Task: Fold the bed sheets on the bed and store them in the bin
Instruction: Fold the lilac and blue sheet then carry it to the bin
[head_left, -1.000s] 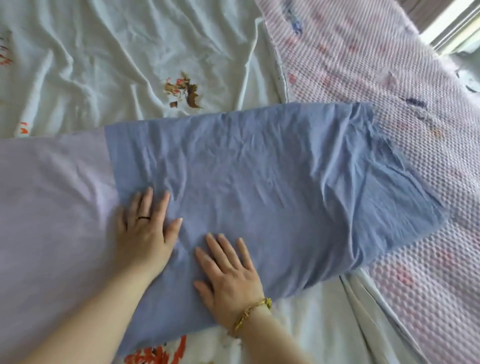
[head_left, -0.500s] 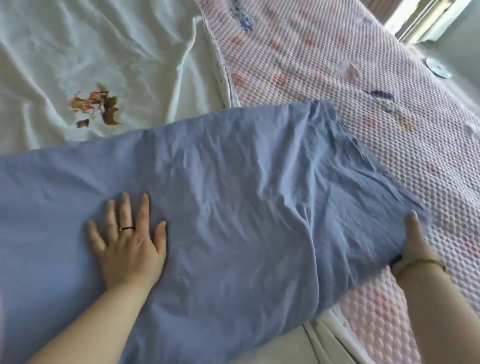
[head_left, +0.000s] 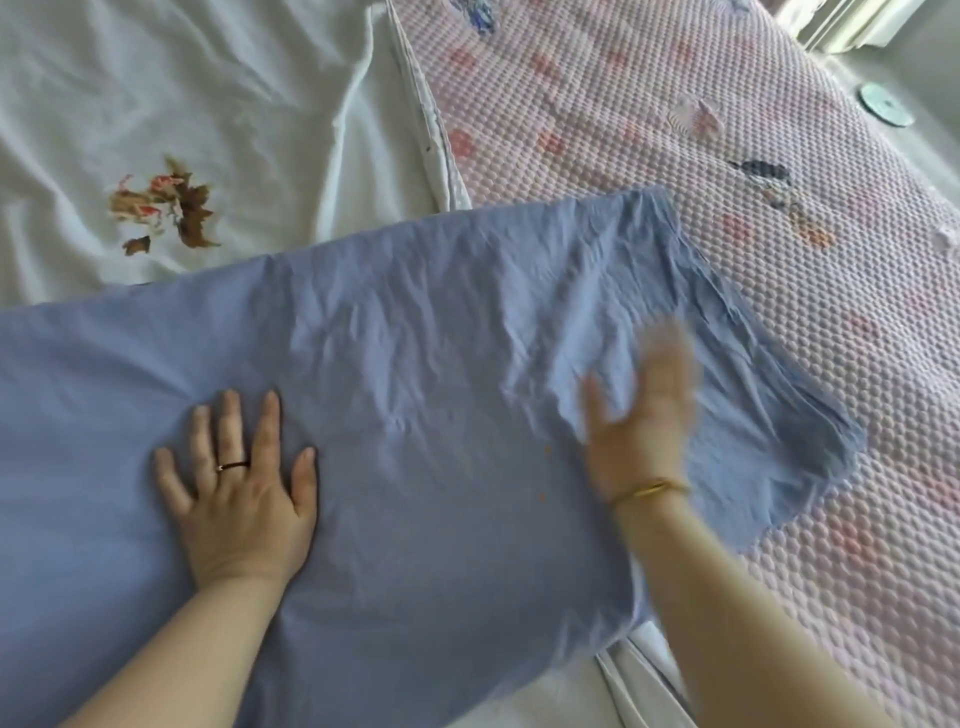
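1. A blue bed sheet (head_left: 441, 364), folded into a long band, lies across the bed. It rests partly on a white sheet (head_left: 218, 88) with a leaf print and partly on a pink quilted cover (head_left: 675, 130).
2. The left hand (head_left: 244, 499) lies flat on the blue sheet, fingers (head_left: 228, 426) straight and spread. It presses down and grips nothing.
3. The right hand (head_left: 641, 426), with a gold bracelet (head_left: 649, 488) at the wrist, is blurred by motion. It looks flat over the sheet with fingers extended, and nothing seems to be pinched.
4. The step appears to be smoothing the band before the next fold.
5. To do it well, pin the cloth with the left palm and sweep the right palm outward toward the rumpled far-right end, pushing creases off the edge.
6. Square the corners before folding.
7. No bin is in view.
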